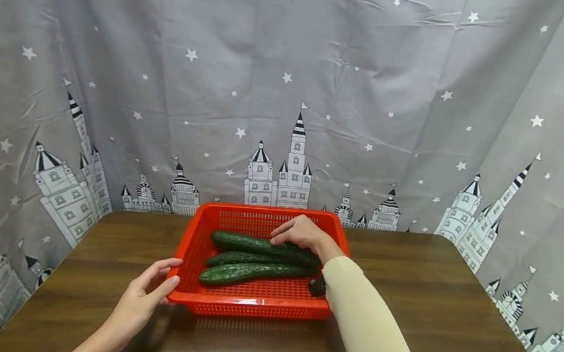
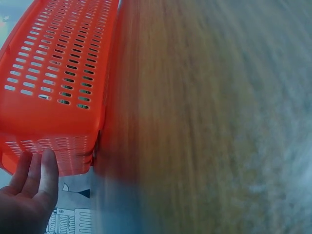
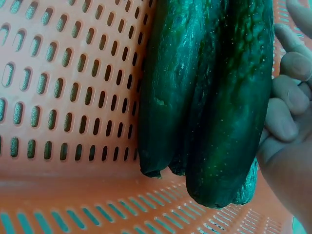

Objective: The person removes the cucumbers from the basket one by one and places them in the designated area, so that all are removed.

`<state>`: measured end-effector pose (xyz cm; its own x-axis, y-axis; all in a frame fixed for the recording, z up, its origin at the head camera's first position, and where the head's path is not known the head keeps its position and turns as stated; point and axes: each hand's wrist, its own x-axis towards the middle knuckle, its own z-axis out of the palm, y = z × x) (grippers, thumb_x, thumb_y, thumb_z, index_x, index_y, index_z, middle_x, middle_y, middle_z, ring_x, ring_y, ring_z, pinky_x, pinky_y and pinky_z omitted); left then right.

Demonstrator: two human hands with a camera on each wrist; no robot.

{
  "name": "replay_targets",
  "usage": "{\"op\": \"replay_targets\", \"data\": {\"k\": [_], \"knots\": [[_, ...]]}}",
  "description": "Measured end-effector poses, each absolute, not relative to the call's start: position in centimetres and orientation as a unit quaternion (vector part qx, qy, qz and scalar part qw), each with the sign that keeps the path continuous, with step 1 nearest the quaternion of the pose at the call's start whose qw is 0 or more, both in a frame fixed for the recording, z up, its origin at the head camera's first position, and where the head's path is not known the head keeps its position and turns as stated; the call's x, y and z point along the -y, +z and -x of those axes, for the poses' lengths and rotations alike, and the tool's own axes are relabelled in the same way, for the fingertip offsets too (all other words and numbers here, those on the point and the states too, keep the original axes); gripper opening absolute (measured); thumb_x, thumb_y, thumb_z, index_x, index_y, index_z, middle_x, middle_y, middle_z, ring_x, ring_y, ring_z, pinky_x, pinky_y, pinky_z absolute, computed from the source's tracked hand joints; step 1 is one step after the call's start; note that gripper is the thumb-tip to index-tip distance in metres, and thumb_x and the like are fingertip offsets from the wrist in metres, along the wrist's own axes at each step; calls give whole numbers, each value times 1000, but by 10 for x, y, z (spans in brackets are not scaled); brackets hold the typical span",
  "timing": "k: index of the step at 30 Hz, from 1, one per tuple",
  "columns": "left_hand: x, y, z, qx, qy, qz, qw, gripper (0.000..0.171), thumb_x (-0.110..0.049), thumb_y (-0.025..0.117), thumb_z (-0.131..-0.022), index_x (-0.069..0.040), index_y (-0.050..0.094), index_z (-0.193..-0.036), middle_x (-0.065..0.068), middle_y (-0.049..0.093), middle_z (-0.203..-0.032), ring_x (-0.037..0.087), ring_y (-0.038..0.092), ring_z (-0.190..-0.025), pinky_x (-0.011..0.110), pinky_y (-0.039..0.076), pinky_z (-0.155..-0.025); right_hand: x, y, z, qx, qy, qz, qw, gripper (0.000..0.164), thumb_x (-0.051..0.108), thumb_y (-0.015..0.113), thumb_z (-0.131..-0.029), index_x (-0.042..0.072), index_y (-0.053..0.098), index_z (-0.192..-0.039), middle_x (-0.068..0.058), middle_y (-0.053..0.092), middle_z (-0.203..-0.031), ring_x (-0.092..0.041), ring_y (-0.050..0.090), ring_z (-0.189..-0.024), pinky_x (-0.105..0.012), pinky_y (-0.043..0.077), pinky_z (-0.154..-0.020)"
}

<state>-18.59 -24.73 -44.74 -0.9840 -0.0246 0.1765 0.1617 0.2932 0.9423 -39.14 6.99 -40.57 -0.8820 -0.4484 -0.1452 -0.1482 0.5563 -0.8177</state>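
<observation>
A red plastic basket point(image 1: 259, 307) stands on the table with several dark green cucumbers point(image 1: 253, 274) lying lengthwise inside. At its near left corner, my left hand point(image 1: 138, 301) holds the rim, thumb and forefinger on top. In the left wrist view, other fingers point(image 2: 48, 178) reach under the rim against the perforated end wall. My right hand point(image 1: 302, 234) is over the rear cucumber point(image 1: 242, 242), palm down inside the basket. The right wrist view shows its fingers point(image 3: 282, 119) loosely bent against the side of a cucumber point(image 3: 226, 146), not wrapped round it.
The brown wooden table point(image 1: 407, 299) extends to both sides of the basket. Behind it hangs a grey curtain point(image 1: 381, 124) printed with castles and stars. A small black object point(image 1: 317, 287) shows by the right wrist, at the sleeve's edge.
</observation>
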Motion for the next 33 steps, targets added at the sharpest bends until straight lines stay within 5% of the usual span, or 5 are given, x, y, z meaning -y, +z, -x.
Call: {"op": "replay_targets", "data": {"k": [6, 11, 18, 26, 33], "knots": [[244, -446, 185, 797, -598, 45, 80, 39, -22, 60, -102, -12, 54, -139, 18, 61, -124, 12, 64, -92, 33, 59, -75, -73, -406, 392, -880, -416, 168, 154, 21, 24, 84, -81, 15, 82, -100, -3, 77, -102, -14, 43, -67, -26, 30, -55], [243, -447, 185, 793, -600, 50, 92, 38, -19, 60, -102, -10, 54, -139, 14, 63, -119, 12, 63, -91, 32, 58, -73, -75, -408, 390, -882, -405, 187, 154, 20, 21, 86, -79, 14, 83, -97, -1, 77, -103, -10, 63, -91, -23, 49, -72], [244, -448, 185, 790, -603, 51, 100, 38, -18, 59, -103, -9, 54, -139, 13, 63, -118, 11, 62, -88, 33, 58, -72, -76, -411, 389, -883, -391, 204, 162, 20, 25, 85, -80, 14, 83, -96, 2, 78, -95, -9, 67, -100, -27, 54, -87], [247, -450, 186, 794, -599, 43, 93, 38, -22, 58, -104, -11, 53, -140, 19, 61, -125, 11, 63, -92, 35, 59, -74, -77, -413, 388, -873, -405, 200, 185, 26, 29, 83, -82, 14, 81, -104, 0, 77, -106, -11, 67, -103, -27, 55, -86], [248, -453, 189, 794, -600, 44, 91, 38, -22, 57, -104, -11, 52, -140, 19, 61, -124, 11, 63, -90, 35, 59, -74, -78, -415, 387, -871, -410, 194, 189, 28, 28, 83, -82, 14, 81, -106, -3, 72, -123, -19, 61, -120, -33, 51, -98]]}}
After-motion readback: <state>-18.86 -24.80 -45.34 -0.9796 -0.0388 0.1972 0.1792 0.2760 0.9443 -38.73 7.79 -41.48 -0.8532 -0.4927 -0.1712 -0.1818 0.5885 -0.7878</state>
